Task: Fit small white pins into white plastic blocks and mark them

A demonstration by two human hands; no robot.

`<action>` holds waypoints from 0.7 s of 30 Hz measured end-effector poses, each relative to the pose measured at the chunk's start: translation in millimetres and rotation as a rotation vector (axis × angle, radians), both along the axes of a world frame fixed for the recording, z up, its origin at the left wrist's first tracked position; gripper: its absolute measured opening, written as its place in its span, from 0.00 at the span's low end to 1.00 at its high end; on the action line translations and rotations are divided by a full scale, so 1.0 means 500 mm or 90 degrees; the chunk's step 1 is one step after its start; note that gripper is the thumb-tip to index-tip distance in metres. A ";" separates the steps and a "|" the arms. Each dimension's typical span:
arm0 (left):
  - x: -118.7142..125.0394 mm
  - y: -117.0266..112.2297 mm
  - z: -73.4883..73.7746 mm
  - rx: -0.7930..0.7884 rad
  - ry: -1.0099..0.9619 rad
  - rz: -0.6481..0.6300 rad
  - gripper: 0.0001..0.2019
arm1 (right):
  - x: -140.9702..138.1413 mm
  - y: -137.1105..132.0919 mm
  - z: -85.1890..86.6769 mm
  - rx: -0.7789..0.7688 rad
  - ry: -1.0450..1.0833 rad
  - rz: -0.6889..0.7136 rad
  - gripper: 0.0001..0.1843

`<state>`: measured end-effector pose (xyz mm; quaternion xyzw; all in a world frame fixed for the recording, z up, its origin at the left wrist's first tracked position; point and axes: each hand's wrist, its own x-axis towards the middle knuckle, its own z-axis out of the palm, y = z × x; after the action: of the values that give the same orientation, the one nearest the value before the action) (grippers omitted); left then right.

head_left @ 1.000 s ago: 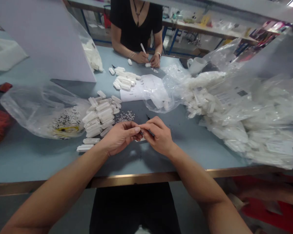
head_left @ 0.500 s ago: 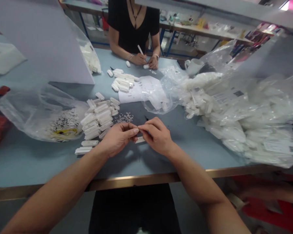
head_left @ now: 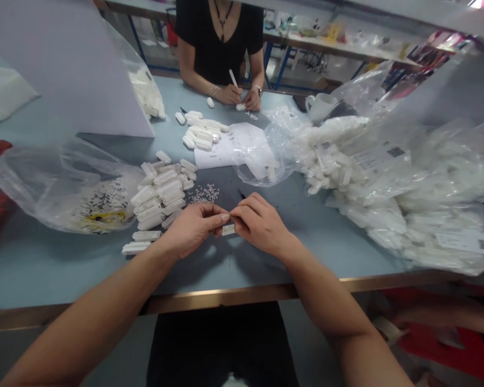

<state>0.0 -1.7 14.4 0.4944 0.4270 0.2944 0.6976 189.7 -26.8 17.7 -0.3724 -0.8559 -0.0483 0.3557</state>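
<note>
My left hand (head_left: 196, 226) and my right hand (head_left: 262, 223) meet fingertip to fingertip over the table, both closed in a pinch. What sits between the fingertips is too small to make out. Just below them a white plastic piece with dark marks (head_left: 228, 230) shows, partly hidden by my fingers; whether it is held or lying on the table I cannot tell. Left of my left hand lies a heap of white plastic pieces (head_left: 167, 188), some with dark print. Tiny white bits (head_left: 204, 193) are scattered behind my left hand, and a thin dark tool (head_left: 241, 193) lies behind my right.
A clear bag with small black-and-white bits (head_left: 105, 201) lies at left. Large clear bags of white parts (head_left: 387, 183) fill the right side. Opposite, a person in black (head_left: 221, 48) holds a white pen-like tool beside more white pieces (head_left: 204, 131) and a paper sheet (head_left: 213, 157).
My hands keep the same pinch with barely any movement. Slightly more of the marked white piece shows beneath them. The whole view has shifted a little.
</note>
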 end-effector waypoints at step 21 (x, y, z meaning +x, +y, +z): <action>-0.003 0.005 0.014 0.364 0.546 -0.238 0.16 | 0.041 -0.002 0.009 -0.154 -0.415 0.024 0.10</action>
<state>-1.7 0.6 21.4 0.8075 0.4809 0.0414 0.3391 210.3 -27.8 22.1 -0.3613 -0.9306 -0.0564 0.0179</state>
